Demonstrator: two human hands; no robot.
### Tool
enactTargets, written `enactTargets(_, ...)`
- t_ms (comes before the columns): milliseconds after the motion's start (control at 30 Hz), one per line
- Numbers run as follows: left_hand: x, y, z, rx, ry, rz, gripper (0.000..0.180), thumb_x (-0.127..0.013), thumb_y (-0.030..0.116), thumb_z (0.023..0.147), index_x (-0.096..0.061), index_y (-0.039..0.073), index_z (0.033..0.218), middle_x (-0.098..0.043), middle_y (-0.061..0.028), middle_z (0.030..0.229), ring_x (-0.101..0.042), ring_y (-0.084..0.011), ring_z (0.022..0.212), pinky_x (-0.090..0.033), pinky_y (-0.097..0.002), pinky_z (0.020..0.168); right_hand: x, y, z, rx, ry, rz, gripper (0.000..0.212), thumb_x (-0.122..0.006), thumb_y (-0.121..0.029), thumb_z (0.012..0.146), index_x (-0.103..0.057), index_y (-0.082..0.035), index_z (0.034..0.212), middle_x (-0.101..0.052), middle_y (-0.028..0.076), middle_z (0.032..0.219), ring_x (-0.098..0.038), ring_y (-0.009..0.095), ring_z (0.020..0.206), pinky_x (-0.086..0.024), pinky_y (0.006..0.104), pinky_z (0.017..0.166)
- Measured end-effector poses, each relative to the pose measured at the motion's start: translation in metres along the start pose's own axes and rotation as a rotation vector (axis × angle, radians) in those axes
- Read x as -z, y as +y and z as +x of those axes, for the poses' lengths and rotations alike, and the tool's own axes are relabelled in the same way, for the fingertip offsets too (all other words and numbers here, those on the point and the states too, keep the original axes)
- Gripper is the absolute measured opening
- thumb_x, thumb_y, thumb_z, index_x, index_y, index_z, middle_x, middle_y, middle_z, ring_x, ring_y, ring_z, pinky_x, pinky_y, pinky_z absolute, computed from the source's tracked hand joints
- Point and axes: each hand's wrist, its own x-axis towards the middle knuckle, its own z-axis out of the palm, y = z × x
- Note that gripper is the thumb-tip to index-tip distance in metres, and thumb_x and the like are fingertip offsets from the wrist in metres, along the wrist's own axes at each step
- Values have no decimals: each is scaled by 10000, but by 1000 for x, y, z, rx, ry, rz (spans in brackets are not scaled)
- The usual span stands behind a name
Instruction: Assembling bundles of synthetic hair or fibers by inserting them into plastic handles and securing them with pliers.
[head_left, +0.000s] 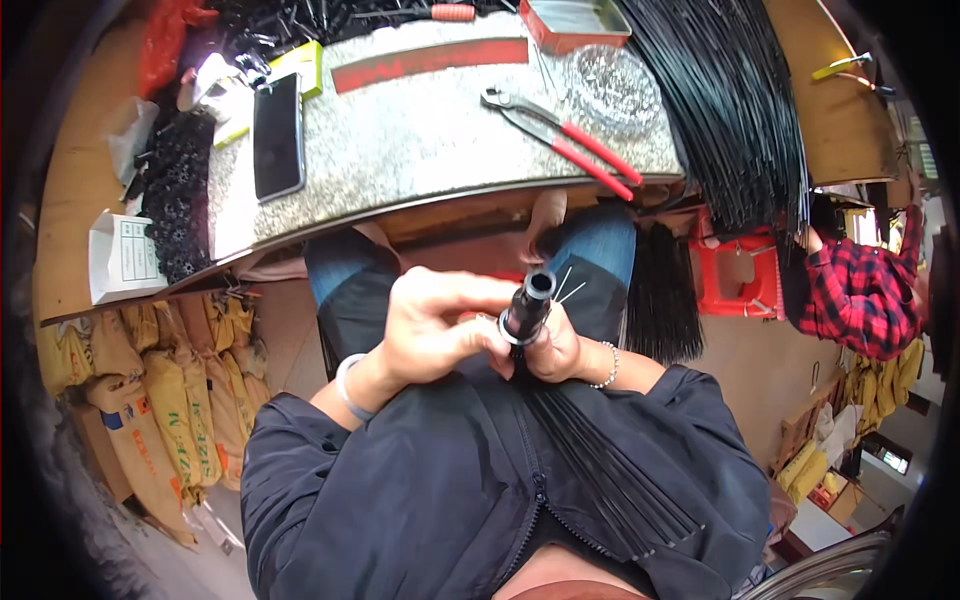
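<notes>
In front of my chest I hold what looks like an umbrella frame [528, 312], with a dark, open-ended tube pointing up. Its thin black ribs fan down across my jacket, and two fine light wires or rib ends stick out beside the tube. My left hand [430, 325] is closed, thumb and fingers pinching at the ring around the tube. On the other side, my right hand [556, 350] is closed around the frame just below the ring, its fingers partly hidden. Ahead on the table lie pliers [565, 143] with red handles, apart from both hands.
The speckled table top [400, 130] holds a phone [278, 137], a clear dish [612, 88] of small parts and a red tin [575, 25]. Long black rods [715, 110] overhang its right edge. A red stool [740, 280] and a person in plaid [865, 290] are at right; sacks [140, 430] stand left.
</notes>
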Motion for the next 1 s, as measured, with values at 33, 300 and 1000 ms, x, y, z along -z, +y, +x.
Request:
enactTargets(33, 0, -2, 4, 101, 41, -68, 502, -720, 331, 762, -588, -105, 974, -655, -153, 827, -648, -225, 599, -526, -293, 570, 0, 0, 3, -45, 56, -6, 563, -350, -538, 905, -520, -2, 930, -555, 32, 586, -522, 92, 481, -411, 231, 457)
enactTargets(300, 53, -36, 80, -86, -180, -640, 534, -540, 382, 877, -439, -25, 1208, -494, -164, 1186, -526, -254, 1069, -433, -402, 947, 36, 3, 78, -2, -9, -95, 560, -285, -497, 940, -508, 6, 834, -580, 124, 654, -572, 183, 525, -472, 276, 489)
enactTargets(1000, -10, 0, 35, -367, 230, 99, 632, -660, 185, 837, -336, -83, 1310, -561, -105, 1143, -546, -124, 978, -428, -241, 854, 2, 21, 74, 239, 554, -296, 459, -424, -371, 953, -544, 22, 747, -500, 59, 520, -428, 72, 511, -382, 278, 453)
